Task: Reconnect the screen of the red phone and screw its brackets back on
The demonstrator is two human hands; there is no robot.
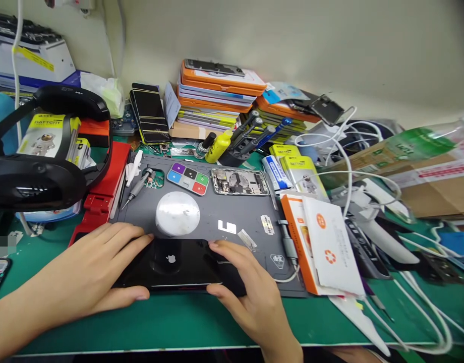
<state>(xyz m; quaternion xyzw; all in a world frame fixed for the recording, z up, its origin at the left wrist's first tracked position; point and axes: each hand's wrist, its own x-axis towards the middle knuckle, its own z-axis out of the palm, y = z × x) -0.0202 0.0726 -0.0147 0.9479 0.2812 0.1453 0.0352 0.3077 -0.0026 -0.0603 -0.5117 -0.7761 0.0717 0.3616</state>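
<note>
Green benchtop [171, 327] below, left hand [98, 267] and right hand [252, 287] bracket a phone [184, 264].

A black headset [39, 184] sits at the left end of a green bench [171, 327], in front of yellow battery boxes [46, 128]. Orange cases [220, 83] rise in a stack near the pale wall [330, 45], behind a yellow squeeze bottle [219, 146] and a dark rack of upright tools [234, 156]. At right, a white packet [330, 247] lies partly over an orange box [289, 217], near looping white cables [350, 184] and a cardboard carton [440, 194].
</note>
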